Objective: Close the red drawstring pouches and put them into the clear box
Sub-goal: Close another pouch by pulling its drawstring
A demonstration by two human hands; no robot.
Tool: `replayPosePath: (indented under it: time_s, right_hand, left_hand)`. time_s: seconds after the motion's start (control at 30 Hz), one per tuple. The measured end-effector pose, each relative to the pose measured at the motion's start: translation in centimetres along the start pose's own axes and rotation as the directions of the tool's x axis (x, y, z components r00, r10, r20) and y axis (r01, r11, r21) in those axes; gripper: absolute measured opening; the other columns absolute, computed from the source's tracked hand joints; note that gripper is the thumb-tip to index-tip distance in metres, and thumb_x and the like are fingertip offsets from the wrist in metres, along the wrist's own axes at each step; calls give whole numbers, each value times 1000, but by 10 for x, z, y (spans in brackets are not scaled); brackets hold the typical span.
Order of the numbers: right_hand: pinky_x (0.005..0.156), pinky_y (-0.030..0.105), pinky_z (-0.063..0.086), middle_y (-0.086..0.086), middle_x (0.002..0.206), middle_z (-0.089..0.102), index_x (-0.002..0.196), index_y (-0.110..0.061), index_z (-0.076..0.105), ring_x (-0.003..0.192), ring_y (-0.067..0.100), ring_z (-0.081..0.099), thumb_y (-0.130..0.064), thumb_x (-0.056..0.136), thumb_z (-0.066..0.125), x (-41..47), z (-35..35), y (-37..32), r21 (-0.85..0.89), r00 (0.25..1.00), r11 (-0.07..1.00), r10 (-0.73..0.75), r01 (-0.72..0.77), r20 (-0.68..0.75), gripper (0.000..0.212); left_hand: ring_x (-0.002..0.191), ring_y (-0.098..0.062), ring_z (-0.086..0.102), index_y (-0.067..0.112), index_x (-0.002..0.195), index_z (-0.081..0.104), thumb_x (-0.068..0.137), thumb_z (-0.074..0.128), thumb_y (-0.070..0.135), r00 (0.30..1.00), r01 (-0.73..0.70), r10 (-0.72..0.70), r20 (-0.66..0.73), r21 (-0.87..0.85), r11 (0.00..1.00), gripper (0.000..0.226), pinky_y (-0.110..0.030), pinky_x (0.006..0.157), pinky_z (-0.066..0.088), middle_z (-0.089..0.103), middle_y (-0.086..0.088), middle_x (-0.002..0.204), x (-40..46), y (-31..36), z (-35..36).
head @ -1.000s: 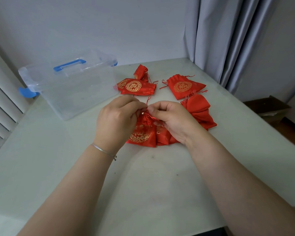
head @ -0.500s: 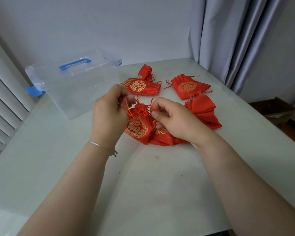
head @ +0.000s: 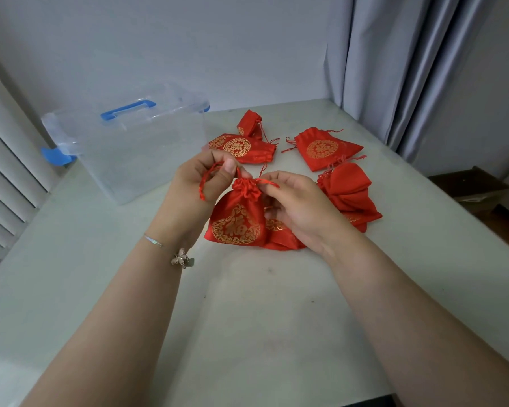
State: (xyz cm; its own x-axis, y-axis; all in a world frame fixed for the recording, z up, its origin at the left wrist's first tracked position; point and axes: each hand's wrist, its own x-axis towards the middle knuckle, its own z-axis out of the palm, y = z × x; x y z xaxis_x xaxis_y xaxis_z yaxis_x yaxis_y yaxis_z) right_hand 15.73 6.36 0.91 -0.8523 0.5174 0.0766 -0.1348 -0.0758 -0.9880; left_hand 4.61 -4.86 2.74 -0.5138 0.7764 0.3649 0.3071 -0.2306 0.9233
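Head view: my left hand [head: 202,183] and right hand [head: 299,210] each pinch a cord [head: 209,179], pulling apart to cinch the pouch [head: 237,221] mid-worktop [head: 247,318].

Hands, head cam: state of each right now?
Left hand: pinching the red drawstring of the cinched pouch.
Right hand: pinching that pouch's other drawstring end.

Pale table [head: 247,318] bears red pouches [head: 323,148] (several) and clear box [head: 130,160].

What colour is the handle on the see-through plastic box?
Blue. The clear plastic box's handle shows best in the head view.
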Motion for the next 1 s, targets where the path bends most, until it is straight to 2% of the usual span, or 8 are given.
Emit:
replayPosePath:
  time_s: [0.1, 0.2, 0.27, 0.33, 0.43, 0.6, 0.77, 1.0]
  right_hand:
    - [58, 21, 43, -5, 70, 59, 84, -15, 57, 62, 4, 55, -13, 99, 44, -2, 3, 1, 122, 993, 989, 69, -81, 99, 20]
    - [67, 28, 48, -5, 77, 56, 85, -22, 53, 64, 8, 56, -18, 100, 43, -2, 0, 3, -331, 997, 944, 12, 14, 76, 18]
    - [67, 28, 45, -9, 73, 54, 84, -26, 48, 64, 9, 55, -22, 100, 44, -3, -4, 3, -642, 994, 760, -61, 104, 89, 17]
    - [65, 27, 42, -12, 76, 50, 87, -23, 47, 69, 6, 52, -22, 99, 44, -3, -6, 4, -751, 984, 635, -129, 179, 125, 13]
    - [65, 20, 32, -15, 81, 45, 89, -22, 46, 72, -2, 45, -21, 98, 45, -3, -8, 6, -775, 967, 580, -196, 249, 164, 9]
    - [63, 17, 32, -13, 83, 45, 87, -21, 45, 74, 0, 44, -29, 99, 44, -3, -3, 9, -747, 959, 605, -223, 276, 173, 15]
    - [65, 22, 34, -7, 88, 49, 87, -21, 46, 79, 9, 47, -37, 98, 44, -2, 0, 14, -762, 950, 580, -269, 289, 155, 20]
    - [67, 23, 38, -11, 86, 48, 89, -19, 48, 79, 8, 47, -33, 98, 46, -1, 2, 16, -730, 929, 605, -354, 316, 108, 17]
  left_hand:
    - [79, -18, 55, 20, 77, 61, 90, 54, 27, 998, 60, -61, -15, -62, 996, 16, -30, 75, 44, 66, 4, 80, 0, 0, 2]
    - [71, -16, 50, 21, 73, 63, 89, 56, 27, 994, 86, -90, -63, -62, 994, 18, -28, 68, 41, 62, 3, 74, 0, 1, 0]
    - [62, -8, 48, 16, 76, 61, 93, 56, 21, 992, 114, -113, -54, 0, 994, 18, -21, 63, 38, 61, 6, 69, 0, 1, -2]
    - [58, -5, 47, 15, 81, 61, 93, 57, 18, 980, 196, -195, -30, 64, 978, 13, -23, 62, 33, 61, 7, 65, 0, 1, -5]
    - [55, -5, 47, 15, 89, 56, 87, 65, 18, 943, 333, -327, -65, 137, 933, 10, -28, 62, 32, 62, 6, 59, 2, -1, -8]
    - [49, -7, 42, 13, 69, 58, 84, 68, 24, 916, 389, -401, -29, 318, 865, 22, -21, 53, 33, 58, 4, 55, 2, -5, -6]
    - [53, -10, 46, 15, 91, 51, 85, 68, 30, 889, 450, -456, -54, 300, 841, 24, -22, 51, 34, 61, 4, 58, 3, -10, -5]
    - [56, -14, 30, 13, 64, 56, 79, 62, 49, 876, 459, -481, 47, 228, 859, 40, -27, 55, 24, 44, -9, 67, 1, -4, -5]
